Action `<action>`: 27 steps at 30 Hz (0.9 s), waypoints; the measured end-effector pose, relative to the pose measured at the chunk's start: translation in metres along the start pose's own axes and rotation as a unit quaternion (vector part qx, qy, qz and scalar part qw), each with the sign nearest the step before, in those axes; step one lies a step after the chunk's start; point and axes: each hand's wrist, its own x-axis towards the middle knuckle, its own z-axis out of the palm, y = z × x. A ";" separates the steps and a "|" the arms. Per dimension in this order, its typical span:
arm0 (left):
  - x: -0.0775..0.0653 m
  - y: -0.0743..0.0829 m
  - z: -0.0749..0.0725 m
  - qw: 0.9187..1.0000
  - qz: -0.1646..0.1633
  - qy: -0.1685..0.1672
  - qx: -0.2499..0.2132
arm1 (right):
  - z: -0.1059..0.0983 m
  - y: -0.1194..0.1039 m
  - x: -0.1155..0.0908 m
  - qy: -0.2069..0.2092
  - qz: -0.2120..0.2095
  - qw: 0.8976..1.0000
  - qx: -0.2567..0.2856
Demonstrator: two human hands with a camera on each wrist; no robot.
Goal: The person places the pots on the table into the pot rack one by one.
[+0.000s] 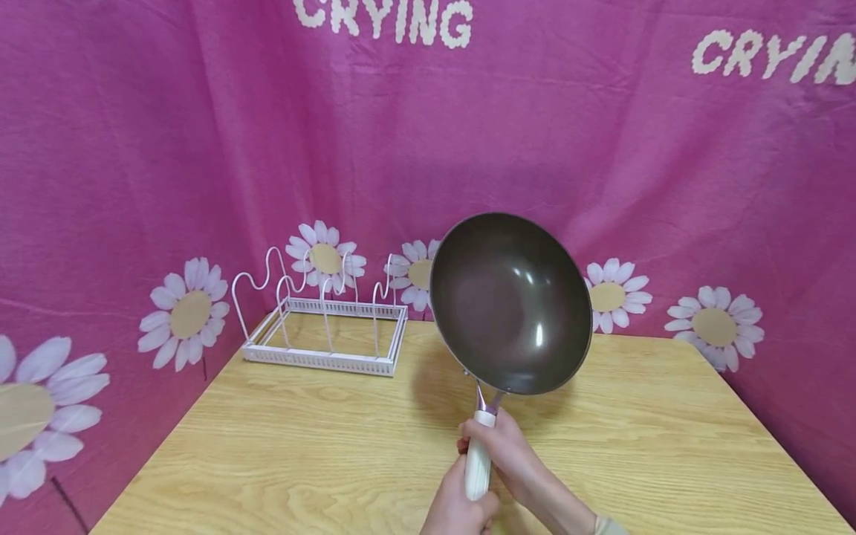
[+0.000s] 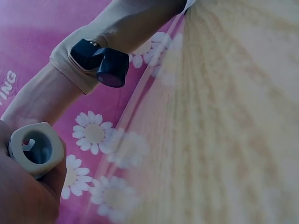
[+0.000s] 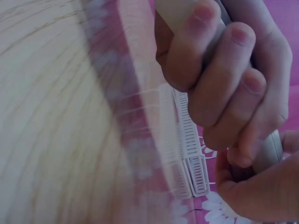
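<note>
A dark-coated frying pan (image 1: pixel 511 305) is held up over the table, tilted so its inside faces the head camera. My right hand (image 1: pixel 515 455) grips the upper part of its white handle (image 1: pixel 478 464), close below the metal neck. Lower down, my left hand (image 1: pixel 461 501) holds the end of the same handle. The hollow handle end (image 2: pixel 37 147) pokes out of the left hand (image 2: pixel 25 191) in the left wrist view. Curled fingers (image 3: pixel 219 79) of the right hand wrap the handle in the right wrist view, with the left hand (image 3: pixel 261 191) just beneath.
A white wire rack (image 1: pixel 321 360) with several upright loops stands at the back left of the wooden table (image 1: pixel 301 446). Behind the table hangs a pink cloth (image 1: pixel 535 134) with daisies and white lettering. A black wrist camera (image 2: pixel 100 63) sits on the right sleeve.
</note>
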 end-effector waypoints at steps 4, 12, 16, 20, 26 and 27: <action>0.006 -0.017 0.003 1.000 0.009 0.021 0.013 | 0.004 -0.003 0.001 0.020 -0.006 1.000 -0.006; 0.003 -0.005 -0.002 0.999 -0.008 0.018 0.042 | 0.008 -0.006 -0.001 0.046 -0.020 0.999 -0.017; 0.003 0.000 -0.002 0.998 -0.007 0.021 0.055 | 0.008 -0.010 -0.001 0.050 -0.032 0.998 -0.022; 0.002 0.005 -0.003 0.998 -0.014 0.024 0.061 | 0.010 -0.017 0.000 0.044 -0.045 0.998 -0.024; 0.001 0.013 -0.007 0.998 -0.017 0.020 0.059 | 0.013 -0.025 0.001 0.040 -0.060 0.997 -0.026; 0.001 0.014 -0.008 0.998 -0.017 0.019 0.061 | 0.014 -0.027 0.001 0.038 -0.064 0.997 -0.026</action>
